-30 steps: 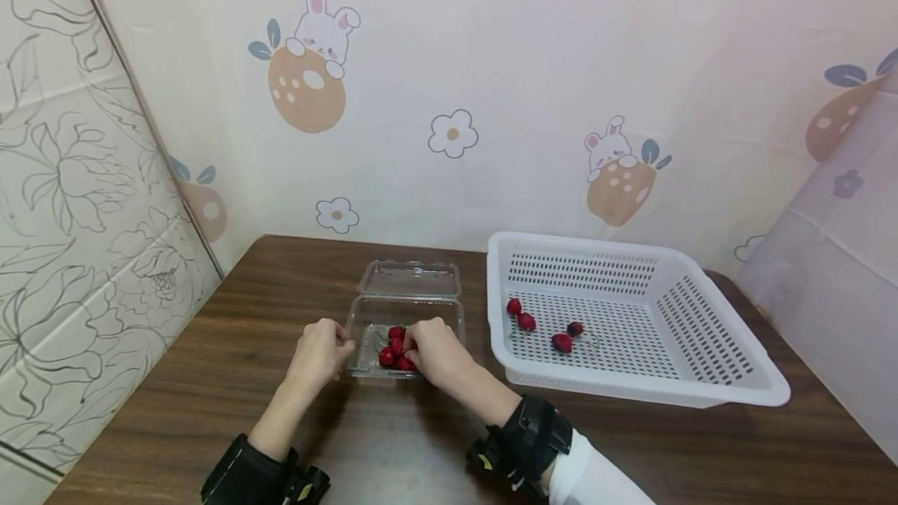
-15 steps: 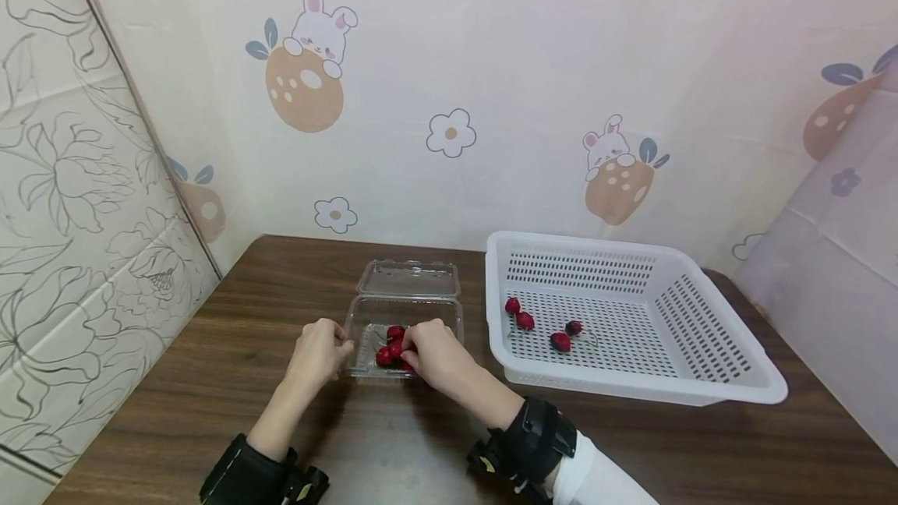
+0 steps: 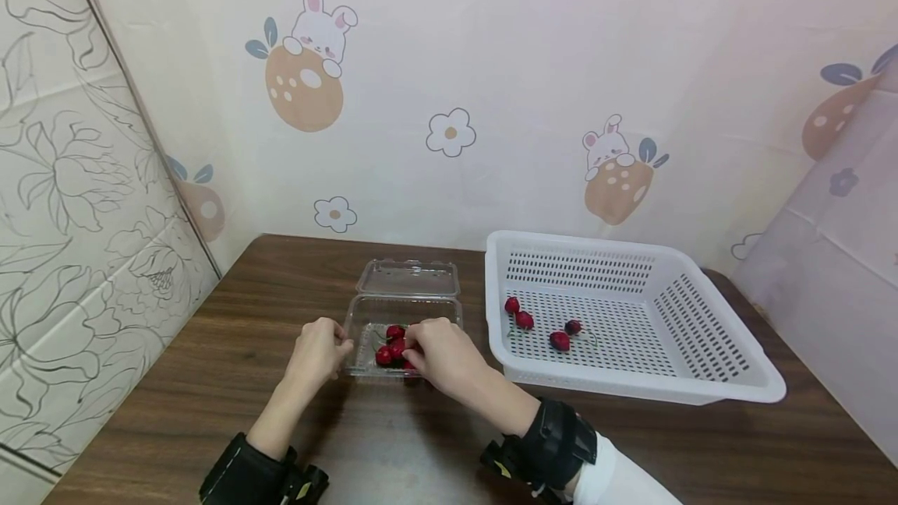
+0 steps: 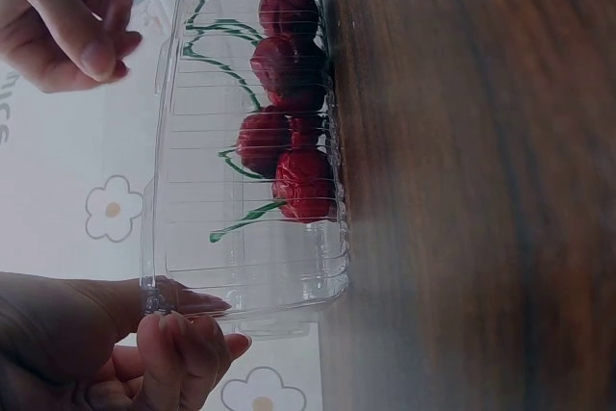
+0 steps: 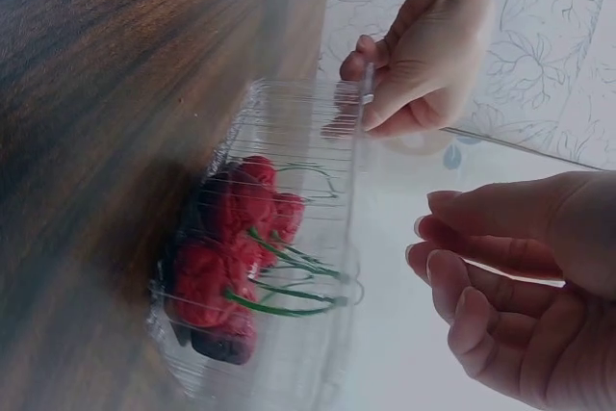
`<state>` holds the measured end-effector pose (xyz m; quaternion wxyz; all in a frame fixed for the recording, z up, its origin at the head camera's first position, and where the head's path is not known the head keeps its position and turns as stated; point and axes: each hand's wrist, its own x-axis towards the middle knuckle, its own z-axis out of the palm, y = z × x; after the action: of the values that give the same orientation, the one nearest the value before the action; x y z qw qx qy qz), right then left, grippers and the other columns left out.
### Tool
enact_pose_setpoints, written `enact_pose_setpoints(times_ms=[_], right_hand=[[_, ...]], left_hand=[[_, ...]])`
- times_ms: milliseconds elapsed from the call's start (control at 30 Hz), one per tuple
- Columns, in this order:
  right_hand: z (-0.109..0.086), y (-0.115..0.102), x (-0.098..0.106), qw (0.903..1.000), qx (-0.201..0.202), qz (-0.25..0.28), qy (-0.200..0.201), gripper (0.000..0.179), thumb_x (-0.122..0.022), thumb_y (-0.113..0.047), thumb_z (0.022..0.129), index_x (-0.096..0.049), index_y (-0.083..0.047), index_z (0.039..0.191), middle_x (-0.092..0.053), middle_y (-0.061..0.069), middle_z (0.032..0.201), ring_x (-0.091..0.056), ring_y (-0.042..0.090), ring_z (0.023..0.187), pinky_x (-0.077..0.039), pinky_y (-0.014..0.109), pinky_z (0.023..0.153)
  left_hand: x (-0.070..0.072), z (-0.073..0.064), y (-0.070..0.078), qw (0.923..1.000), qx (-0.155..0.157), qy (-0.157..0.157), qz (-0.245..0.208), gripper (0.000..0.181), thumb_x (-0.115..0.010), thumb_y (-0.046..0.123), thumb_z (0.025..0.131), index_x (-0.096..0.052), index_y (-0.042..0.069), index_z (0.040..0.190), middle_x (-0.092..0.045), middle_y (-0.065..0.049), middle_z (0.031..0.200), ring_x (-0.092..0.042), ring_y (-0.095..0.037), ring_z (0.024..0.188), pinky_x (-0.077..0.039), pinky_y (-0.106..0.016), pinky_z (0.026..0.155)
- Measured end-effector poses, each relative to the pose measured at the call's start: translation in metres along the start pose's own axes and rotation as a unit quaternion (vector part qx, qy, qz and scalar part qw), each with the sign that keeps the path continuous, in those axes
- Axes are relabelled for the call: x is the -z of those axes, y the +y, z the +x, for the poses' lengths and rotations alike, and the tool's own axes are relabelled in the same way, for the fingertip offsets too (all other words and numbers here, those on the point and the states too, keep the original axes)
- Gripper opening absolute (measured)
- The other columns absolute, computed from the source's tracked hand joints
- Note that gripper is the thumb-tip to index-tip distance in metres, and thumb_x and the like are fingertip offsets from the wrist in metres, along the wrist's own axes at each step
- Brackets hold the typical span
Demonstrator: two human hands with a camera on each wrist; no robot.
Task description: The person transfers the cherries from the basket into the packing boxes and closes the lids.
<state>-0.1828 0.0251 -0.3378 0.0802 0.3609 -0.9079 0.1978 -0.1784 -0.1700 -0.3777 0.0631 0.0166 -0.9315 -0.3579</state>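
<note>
A clear plastic clamshell box stands on the table with its lid folded back. Inside lie several red cherries with green stems, bunched on the box's floor; some are partly hidden behind my right hand in the head view. My left hand pinches the left side rim between thumb and fingers, as the left wrist view shows close up. Just above the rim hovers my right hand, fingers loosely bent and nothing between them. Through the clear wall, the cherries show from the side.
To the right stands a white perforated plastic basket with several cherries at its left end. Dark wood-grain table lies underneath. A printed curtain hangs behind the table.
My right hand has drawn slightly up and to the right, away from the cherries, and its forearm has shifted right. My left hand keeps its place on the rim.
</note>
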Motion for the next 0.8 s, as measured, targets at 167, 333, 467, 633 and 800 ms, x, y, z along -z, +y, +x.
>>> enact_pose_setpoints(times_ms=[167,333,467,633,800], right_hand=[[-0.006,-0.002,0.008,0.9999,-0.001,0.001,0.013,0.008,-0.067,-0.014,0.078,-0.063,-0.010,0.072,-0.057,-0.003,0.066,-0.046,0.004,0.055,-0.040,0.015,0.050],[-0.014,-0.001,0.015,0.9997,0.001,-0.002,0.024,0.007,-0.066,-0.014,0.078,-0.062,-0.010,0.073,-0.057,-0.003,0.066,-0.045,0.005,0.055,-0.039,0.015,0.049],[-0.020,0.001,0.020,0.9990,0.012,-0.014,0.041,0.008,-0.067,-0.013,0.077,-0.061,-0.011,0.071,-0.056,-0.003,0.065,-0.046,0.005,0.054,-0.039,0.016,0.048],[-0.029,0.004,0.028,0.9984,0.012,-0.021,0.050,0.008,-0.068,-0.012,0.076,-0.061,-0.011,0.071,-0.056,-0.003,0.064,-0.046,0.005,0.053,-0.038,0.016,0.047],[-0.038,0.008,0.036,0.9982,0.016,-0.016,0.055,0.008,-0.067,-0.009,0.076,-0.060,-0.010,0.072,-0.056,-0.003,0.066,-0.048,0.005,0.055,-0.040,0.015,0.048]], left_hand=[[0.000,0.000,0.000,1.0000,0.000,-0.002,-0.001,0.013,-0.059,-0.001,0.078,-0.059,-0.013,0.083,-0.060,-0.009,0.061,-0.050,-0.009,0.033,-0.044,-0.024,0.038],[0.000,0.000,0.001,1.0000,0.000,-0.003,0.001,0.012,-0.059,-0.001,0.079,-0.059,-0.013,0.083,-0.060,-0.009,0.061,-0.050,-0.009,0.033,-0.044,-0.024,0.038],[0.000,0.000,0.000,1.0000,0.004,-0.002,0.004,0.013,-0.059,0.000,0.079,-0.059,-0.012,0.084,-0.060,-0.009,0.061,-0.050,-0.009,0.033,-0.044,-0.024,0.039],[0.000,0.000,0.000,1.0000,0.008,-0.002,0.006,0.013,-0.059,0.001,0.079,-0.059,-0.011,0.083,-0.059,-0.007,0.058,-0.050,-0.009,0.033,-0.044,-0.025,0.040],[0.000,0.000,0.001,1.0000,0.005,-0.001,0.005,0.012,-0.059,0.001,0.079,-0.059,-0.011,0.083,-0.058,-0.005,0.056,-0.050,-0.010,0.032,-0.044,-0.025,0.039]])
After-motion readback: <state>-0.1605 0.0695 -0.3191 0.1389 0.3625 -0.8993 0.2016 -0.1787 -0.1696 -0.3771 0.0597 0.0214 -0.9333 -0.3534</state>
